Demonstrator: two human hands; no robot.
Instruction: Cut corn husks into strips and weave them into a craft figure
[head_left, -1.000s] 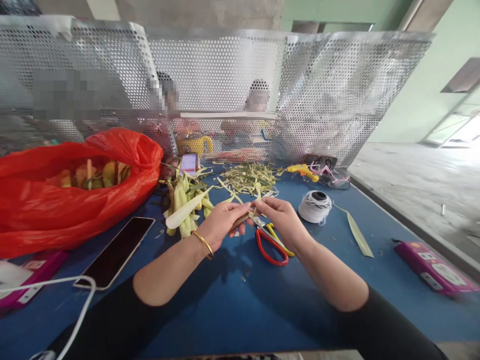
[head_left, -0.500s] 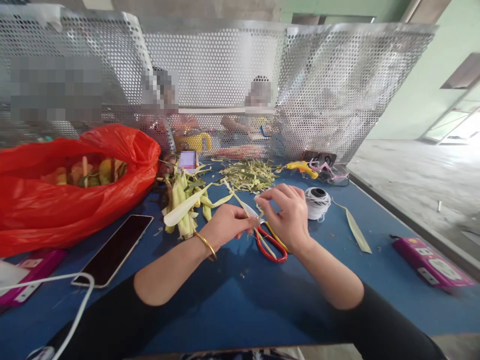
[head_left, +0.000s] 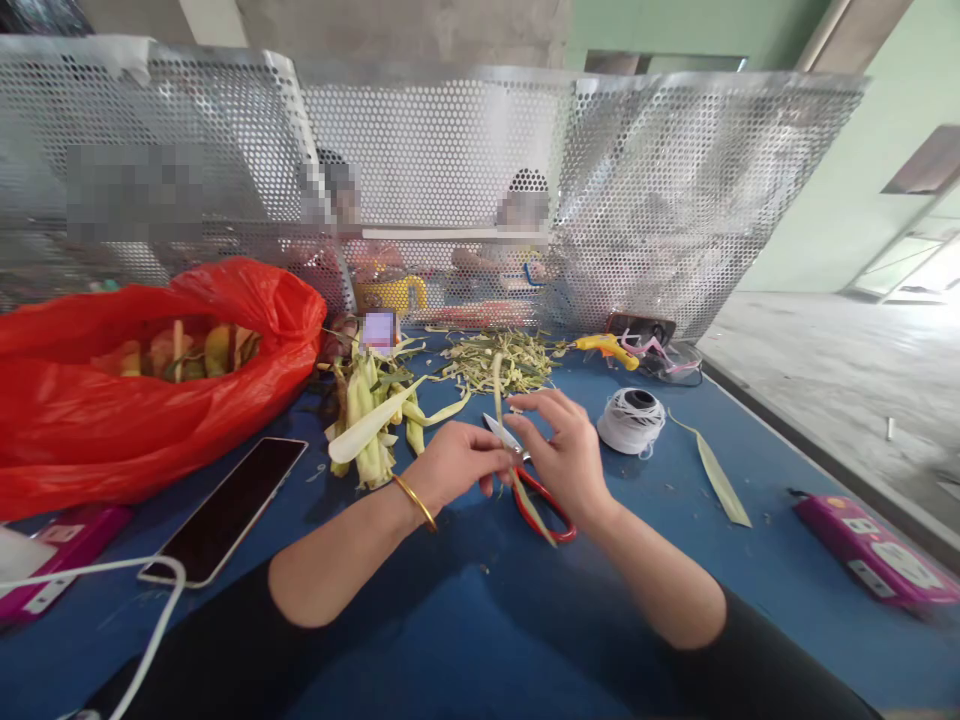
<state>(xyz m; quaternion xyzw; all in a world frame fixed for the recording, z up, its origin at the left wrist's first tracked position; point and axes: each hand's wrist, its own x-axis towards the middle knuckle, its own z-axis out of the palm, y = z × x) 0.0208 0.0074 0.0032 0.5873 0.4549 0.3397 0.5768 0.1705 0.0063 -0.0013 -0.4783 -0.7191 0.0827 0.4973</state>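
My left hand (head_left: 466, 458), with a gold bangle at the wrist, pinches a narrow pale husk strip (head_left: 498, 385) near the middle. The strip stands up above the fingers, and its lower end hangs over the scissors. Close on the right, my right hand (head_left: 562, 445) has its thumb and index finger apart; whether its lower fingers touch anything is hidden. Red-handled scissors (head_left: 566, 532) lie on the blue table beneath both hands, blades pointing up and left. Left of my hands is a bunch of pale green corn husks (head_left: 367, 400).
A red plastic bag (head_left: 289, 350) and a phone (head_left: 229, 510) are at the left. Shredded husks (head_left: 506, 360) lie behind my hands. White string (head_left: 631, 422), a yellow glue gun (head_left: 607, 347), a loose husk (head_left: 720, 480) and a purple box (head_left: 874, 550) are rightward. People sit behind a perforated screen (head_left: 442, 130).
The strip has turned from leaning left to nearly upright. My right hand has shifted slightly down and left, its fingers still apart. The whole view has tilted up a little.
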